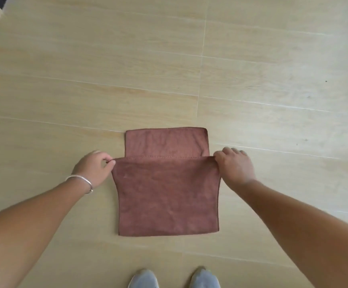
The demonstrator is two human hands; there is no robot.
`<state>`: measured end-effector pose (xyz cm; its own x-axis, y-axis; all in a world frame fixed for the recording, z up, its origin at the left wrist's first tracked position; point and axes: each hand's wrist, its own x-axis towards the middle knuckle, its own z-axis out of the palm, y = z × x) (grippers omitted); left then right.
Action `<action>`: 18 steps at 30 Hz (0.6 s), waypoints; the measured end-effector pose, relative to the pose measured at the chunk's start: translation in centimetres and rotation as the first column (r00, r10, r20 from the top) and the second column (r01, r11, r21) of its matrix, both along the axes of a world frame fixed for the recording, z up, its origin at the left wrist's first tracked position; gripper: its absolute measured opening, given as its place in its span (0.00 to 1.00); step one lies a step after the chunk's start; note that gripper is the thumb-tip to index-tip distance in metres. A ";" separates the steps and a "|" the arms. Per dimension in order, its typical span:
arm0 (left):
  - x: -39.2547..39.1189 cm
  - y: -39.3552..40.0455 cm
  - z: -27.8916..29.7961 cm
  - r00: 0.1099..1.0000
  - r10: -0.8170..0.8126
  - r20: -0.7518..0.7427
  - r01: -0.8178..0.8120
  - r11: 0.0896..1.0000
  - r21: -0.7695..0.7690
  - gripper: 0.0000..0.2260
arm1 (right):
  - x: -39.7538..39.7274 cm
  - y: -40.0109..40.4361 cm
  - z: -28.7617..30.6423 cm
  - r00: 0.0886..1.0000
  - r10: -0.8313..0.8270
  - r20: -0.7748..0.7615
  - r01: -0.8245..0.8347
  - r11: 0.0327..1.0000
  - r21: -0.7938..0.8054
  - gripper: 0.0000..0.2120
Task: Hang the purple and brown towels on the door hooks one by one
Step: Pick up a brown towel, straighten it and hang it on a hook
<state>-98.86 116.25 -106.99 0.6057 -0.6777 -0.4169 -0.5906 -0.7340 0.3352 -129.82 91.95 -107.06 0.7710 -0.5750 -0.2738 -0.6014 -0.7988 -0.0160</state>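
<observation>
Over a pale wood-look floor I see grey shoes nearest, then the brown towel held up by its top corners, left hand and right hand each pinching one, its far part lying flat beyond

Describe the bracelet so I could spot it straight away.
Start at the brown towel held over the pale wood-look floor. The left hand pinches its left corner; the thin silver bracelet circles that wrist. The right wrist is bare.
</observation>
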 end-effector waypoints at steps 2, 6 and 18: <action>2.5 -2.8 -3.2 0.997 0.069 0.029 -0.066 0.995 -0.077 0.03 | 3.0 -3.1 -3.0 0.998 -0.002 0.060 0.006 0.998 -0.060 0.06; 6.6 -8.5 -10.0 0.983 0.173 0.064 -0.159 0.971 -0.176 0.03 | 7.8 -8.1 -9.4 0.995 -0.022 0.096 0.033 0.993 -0.114 0.10; -4.0 -2.1 -16.1 0.799 -0.459 0.388 0.556 0.810 -0.187 0.29 | 1.4 -0.3 -16.1 0.890 0.160 0.428 -0.163 0.986 -0.030 0.22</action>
